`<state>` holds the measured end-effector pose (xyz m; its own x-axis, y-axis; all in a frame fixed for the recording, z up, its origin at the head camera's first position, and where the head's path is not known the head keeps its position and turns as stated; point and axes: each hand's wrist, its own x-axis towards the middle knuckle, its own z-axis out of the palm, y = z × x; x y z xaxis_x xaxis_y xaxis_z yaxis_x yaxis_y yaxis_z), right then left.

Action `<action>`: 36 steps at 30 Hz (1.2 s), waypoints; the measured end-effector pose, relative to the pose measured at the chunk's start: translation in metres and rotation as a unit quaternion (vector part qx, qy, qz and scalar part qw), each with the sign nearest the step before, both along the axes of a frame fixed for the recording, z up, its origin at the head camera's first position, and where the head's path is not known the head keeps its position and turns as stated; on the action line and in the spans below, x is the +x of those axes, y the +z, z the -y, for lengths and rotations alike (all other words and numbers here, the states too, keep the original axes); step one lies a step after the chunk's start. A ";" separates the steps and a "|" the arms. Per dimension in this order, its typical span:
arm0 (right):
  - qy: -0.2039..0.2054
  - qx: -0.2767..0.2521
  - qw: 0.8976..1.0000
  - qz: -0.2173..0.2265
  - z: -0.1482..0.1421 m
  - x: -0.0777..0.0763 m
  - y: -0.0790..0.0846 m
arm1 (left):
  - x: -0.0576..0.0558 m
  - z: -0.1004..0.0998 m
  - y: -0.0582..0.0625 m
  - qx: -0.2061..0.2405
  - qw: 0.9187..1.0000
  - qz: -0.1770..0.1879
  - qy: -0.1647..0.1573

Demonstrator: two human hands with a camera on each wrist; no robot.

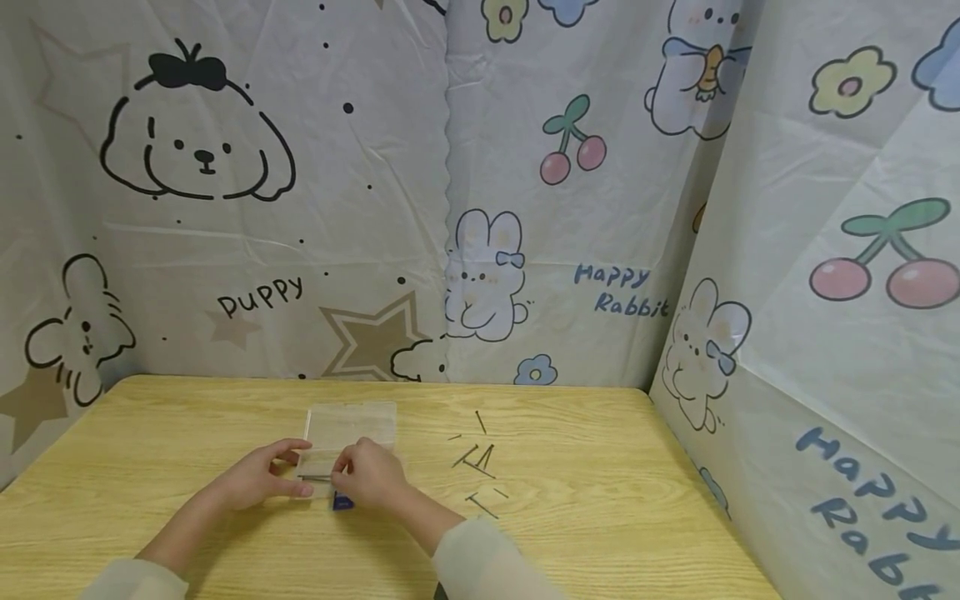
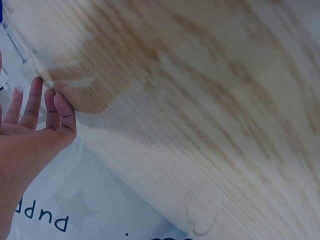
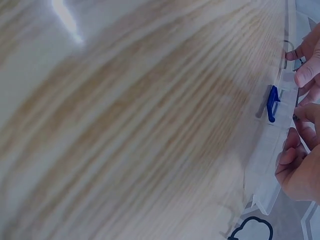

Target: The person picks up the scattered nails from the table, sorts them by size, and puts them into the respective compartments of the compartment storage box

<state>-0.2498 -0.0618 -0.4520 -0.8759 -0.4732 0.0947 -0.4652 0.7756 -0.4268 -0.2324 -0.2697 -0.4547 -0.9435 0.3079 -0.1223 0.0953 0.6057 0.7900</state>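
Observation:
A clear plastic box [image 1: 318, 463] stands on the table with its transparent lid [image 1: 352, 421] tipped open toward the back. A blue latch [image 3: 272, 104] sits on its front side. My left hand [image 1: 258, 477] holds the box's left end, thumb at the front and fingers farther back. Over the box, my right hand [image 1: 372, 475] pinches a thin dark nail [image 1: 317, 477] that lies roughly level and points left. Its fingertips hide the nail's other end. In the right wrist view both hands meet at the box's upper edge.
Right of the box, several loose nails lie scattered on the wooden table [image 1: 600, 475], among them one at the back [image 1: 481, 422] and a crossed group [image 1: 480, 458]. A printed cloth [image 1: 375, 208] hangs behind the table and along its right side.

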 end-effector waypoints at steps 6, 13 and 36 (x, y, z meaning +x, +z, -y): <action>-0.008 -0.006 1.000 0.000 0.002 0.001 0.000 | -0.001 0.001 -0.002 0.009 1.000 0.000 -0.005; -0.024 -0.028 0.999 0.022 0.003 0.002 -0.003 | 0.000 0.001 0.000 0.018 1.000 0.010 -0.005; -0.031 -0.062 0.997 0.046 0.001 0.001 -0.001 | 0.000 0.000 0.001 0.012 1.000 0.011 -0.005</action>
